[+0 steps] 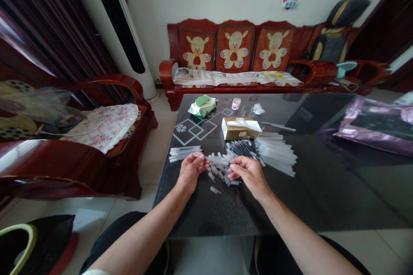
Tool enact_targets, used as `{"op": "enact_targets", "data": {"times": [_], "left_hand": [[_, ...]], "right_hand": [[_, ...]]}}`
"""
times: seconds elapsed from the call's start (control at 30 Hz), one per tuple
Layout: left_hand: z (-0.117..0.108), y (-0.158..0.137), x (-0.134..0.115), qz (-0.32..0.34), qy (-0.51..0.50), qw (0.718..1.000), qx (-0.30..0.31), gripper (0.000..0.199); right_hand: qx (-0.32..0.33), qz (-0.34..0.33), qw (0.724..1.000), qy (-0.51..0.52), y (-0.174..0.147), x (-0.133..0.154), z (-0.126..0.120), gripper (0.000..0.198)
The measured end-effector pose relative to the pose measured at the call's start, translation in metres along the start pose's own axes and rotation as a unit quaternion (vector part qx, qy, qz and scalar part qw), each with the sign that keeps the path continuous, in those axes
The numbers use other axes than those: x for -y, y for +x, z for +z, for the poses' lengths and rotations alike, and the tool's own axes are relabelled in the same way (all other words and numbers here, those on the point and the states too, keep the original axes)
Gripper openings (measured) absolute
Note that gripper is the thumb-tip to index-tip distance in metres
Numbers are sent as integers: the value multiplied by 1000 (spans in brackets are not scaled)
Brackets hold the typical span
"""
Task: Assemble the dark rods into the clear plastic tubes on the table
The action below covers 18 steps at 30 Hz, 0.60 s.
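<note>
My left hand is closed in a pinch on a slim, translucent white tube, held just above the table. To the right, my right hand has its thumb and fingers pressed together; whatever sits in them is too small to make out. Below and between the hands lies a loose pile of short translucent caps. Behind my right hand are thin dark sticks that look like pen refills. Long whitish tubes lie fanned out right of them. Several white sticks rest beside my left hand.
On the dark glossy table stand a tissue box, a green wipes pack and a small jar. A crumpled white tissue is nearby. A purple plastic package lies at right. A wooden sofa stands behind.
</note>
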State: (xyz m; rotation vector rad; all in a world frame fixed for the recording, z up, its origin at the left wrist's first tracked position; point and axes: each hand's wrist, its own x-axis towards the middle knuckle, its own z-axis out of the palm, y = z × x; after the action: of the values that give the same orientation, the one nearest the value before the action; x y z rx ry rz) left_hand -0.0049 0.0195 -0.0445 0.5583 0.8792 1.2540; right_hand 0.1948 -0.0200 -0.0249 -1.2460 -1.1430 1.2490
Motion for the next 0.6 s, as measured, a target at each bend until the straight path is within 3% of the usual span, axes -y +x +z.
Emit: {"op": "enact_targets", "data": {"times": [0.6], "left_hand": [[5, -5, -3, 29, 20, 999, 10, 32]], "right_hand": [[9, 0, 997, -74, 2, -3, -3, 32]]}}
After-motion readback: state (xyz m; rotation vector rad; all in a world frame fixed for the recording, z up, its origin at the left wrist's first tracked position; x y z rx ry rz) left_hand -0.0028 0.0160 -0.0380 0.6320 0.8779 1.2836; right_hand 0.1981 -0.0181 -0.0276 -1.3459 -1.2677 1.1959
